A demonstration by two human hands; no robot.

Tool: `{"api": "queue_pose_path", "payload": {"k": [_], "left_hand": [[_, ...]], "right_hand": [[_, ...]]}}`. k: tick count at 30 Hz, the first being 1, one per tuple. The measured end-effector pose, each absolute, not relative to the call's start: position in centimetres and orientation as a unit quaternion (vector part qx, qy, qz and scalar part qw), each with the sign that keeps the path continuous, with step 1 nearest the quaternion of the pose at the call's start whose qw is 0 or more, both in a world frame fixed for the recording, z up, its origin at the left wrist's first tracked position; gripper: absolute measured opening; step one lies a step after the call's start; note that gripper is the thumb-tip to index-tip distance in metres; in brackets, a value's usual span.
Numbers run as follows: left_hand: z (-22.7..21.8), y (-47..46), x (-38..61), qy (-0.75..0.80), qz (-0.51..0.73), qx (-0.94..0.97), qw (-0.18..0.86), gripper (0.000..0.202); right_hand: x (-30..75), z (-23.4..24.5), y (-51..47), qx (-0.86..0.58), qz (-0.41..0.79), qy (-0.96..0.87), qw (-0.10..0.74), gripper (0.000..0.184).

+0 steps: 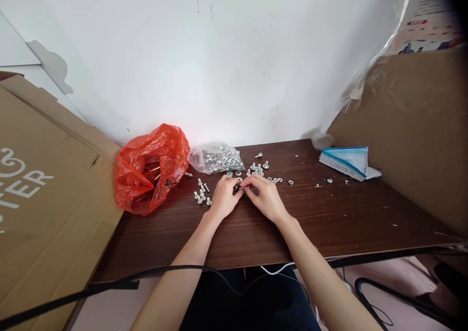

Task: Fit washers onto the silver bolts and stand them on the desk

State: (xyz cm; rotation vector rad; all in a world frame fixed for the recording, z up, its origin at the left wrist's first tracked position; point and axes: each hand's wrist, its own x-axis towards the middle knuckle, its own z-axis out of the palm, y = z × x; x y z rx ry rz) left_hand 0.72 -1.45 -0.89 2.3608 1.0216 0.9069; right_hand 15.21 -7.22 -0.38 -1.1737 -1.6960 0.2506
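My left hand (224,194) and my right hand (266,194) meet fingertip to fingertip over the middle of the dark wooden table. Both are closed in a pinch around something small between them, mostly hidden by the fingers; a dark bit shows, but its kind I cannot make out. Left of my left hand lies a loose group of silver bolts (200,197). More bolts (258,169) stand just beyond my right hand, with one bolt (259,155) lying farther back. Several nuts and washers (280,180) are scattered to the right of my right-hand fingers.
A clear plastic bag of small metal hardware (219,158) lies against the wall, beside an open red plastic bag (151,170). Cardboard boxes flank the table (340,219) on both sides. At right are a blue-and-white packet (345,161) and small scraps. A black cable crosses in front.
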Motion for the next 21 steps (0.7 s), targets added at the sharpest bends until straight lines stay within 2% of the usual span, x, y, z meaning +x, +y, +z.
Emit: {"api": "queue_pose_path", "payload": {"k": [15, 21], "left_hand": [[-0.67, -1.44, 0.72, 0.371, 0.315, 0.852, 0.193, 0.005], [-0.74, -1.4, 0.73, 0.371, 0.309, 0.856, 0.182, 0.005]], "right_hand": [[15.12, -0.44, -7.19, -0.463, 0.094, -0.719, 0.509, 0.026], [15.17, -0.43, -7.2, -0.466, 0.067, -0.741, 0.479, 0.028]]}}
